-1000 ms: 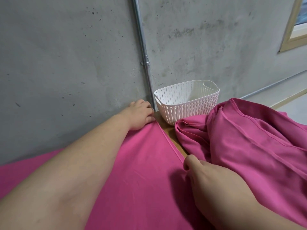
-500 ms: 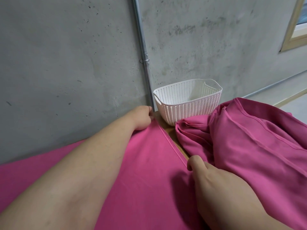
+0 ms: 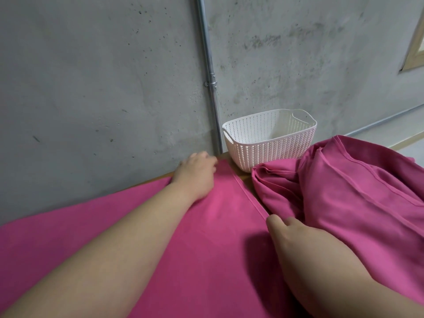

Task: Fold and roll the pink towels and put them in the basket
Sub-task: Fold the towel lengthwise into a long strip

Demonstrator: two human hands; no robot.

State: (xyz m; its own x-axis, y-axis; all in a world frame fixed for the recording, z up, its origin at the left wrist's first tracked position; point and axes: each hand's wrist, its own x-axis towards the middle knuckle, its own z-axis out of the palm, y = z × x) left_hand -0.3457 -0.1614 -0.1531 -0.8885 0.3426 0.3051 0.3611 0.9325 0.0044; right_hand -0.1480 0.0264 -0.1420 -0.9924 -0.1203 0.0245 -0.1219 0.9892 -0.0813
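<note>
A pink towel (image 3: 206,237) lies spread flat across the wooden table (image 3: 246,179). My left hand (image 3: 197,173) is on its far corner by the wall, fingers curled down onto the cloth. My right hand (image 3: 296,237) pinches the towel's right hem, with the thumb on top of the edge. A crumpled heap of more pink towels (image 3: 348,193) lies right of that hem, touching my right hand. The white perforated basket (image 3: 270,145) stands empty at the back against the wall, just behind the heap.
A bare concrete wall (image 3: 103,88) runs close along the table's far side, with a metal pipe (image 3: 210,83) coming down beside the basket. A window frame (image 3: 415,49) shows at the upper right. The table ends on the right behind the heap.
Both hands keep their places on the towel's corner and hem. The left hand has settled a little lower on the corner. The view has shifted slightly.
</note>
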